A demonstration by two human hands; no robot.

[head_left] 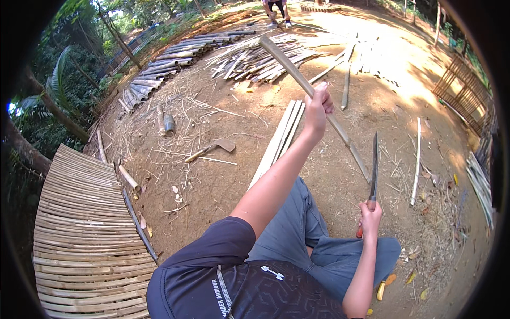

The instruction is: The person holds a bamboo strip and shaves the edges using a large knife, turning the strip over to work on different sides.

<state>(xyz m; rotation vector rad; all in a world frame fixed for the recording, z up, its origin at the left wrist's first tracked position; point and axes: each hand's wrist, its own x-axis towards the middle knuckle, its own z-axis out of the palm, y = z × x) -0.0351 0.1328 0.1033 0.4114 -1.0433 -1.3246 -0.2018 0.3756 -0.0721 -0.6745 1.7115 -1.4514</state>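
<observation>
- On bare dirt yard, head view: person seated, grey trousers, dark shirt, both forearms in frame.
- L hand (317,109) raised, grip closed round a long bamboo strip (311,87) about mid-length; strip slants from upper left down to lower right, far end up in the air, near end low by the blade.
- R hand (370,215) low by the knee, grip closed on handle of a long knife (374,165); blade stands upright, tip up, edge just beside the strip's lower end. Can't tell if blade touches strip.
- Progress, as judged: strip looks already split thin; no fresh cut visible at the blade, so trimming of this piece seems barely begun or between strokes.
- Done work around: flat slats (281,138) lying on ground ahead of the knees; woven-looking bamboo mat (79,234) at left, many slats laid side by side.
- Raw stock left: row of round bamboo poles (170,61) far left-top, heap of split pieces (265,58) beyond.
- Spare tool: hoe-like blade w/ handle (212,149) on dirt, well apart from both hands.
- Containers: none seen; nothing binned, all loose on ground.
- Another person's legs (277,11) at top edge, far off.
</observation>
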